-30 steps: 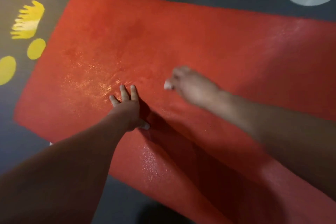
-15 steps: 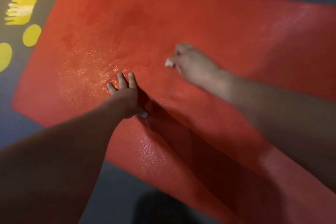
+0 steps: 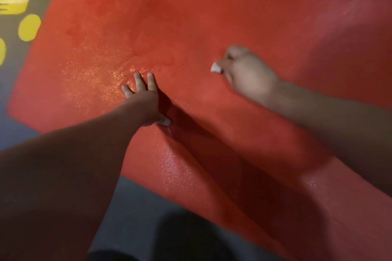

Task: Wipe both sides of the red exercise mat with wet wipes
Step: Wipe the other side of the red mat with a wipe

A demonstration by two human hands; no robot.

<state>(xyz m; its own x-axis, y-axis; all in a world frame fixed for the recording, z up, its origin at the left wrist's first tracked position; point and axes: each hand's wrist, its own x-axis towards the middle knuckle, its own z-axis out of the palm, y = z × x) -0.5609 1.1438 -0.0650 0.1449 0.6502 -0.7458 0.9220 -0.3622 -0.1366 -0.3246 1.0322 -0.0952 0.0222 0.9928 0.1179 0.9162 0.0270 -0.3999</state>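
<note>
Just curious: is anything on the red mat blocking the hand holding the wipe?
No loose thing shows on the mat. Only the left hand presses flat on it, beside the right hand gripping the wet wipe.

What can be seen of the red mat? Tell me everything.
The red mat lies spread flat on the dark floor and runs past the frame on the right. Its surface looks finely grained, like foam, with glistening, damp-looking patches near the middle and the near edge. The left hand rests on it with straight fingers. The right hand holds a white wet wipe against it. Arm shadows cross it.
</note>
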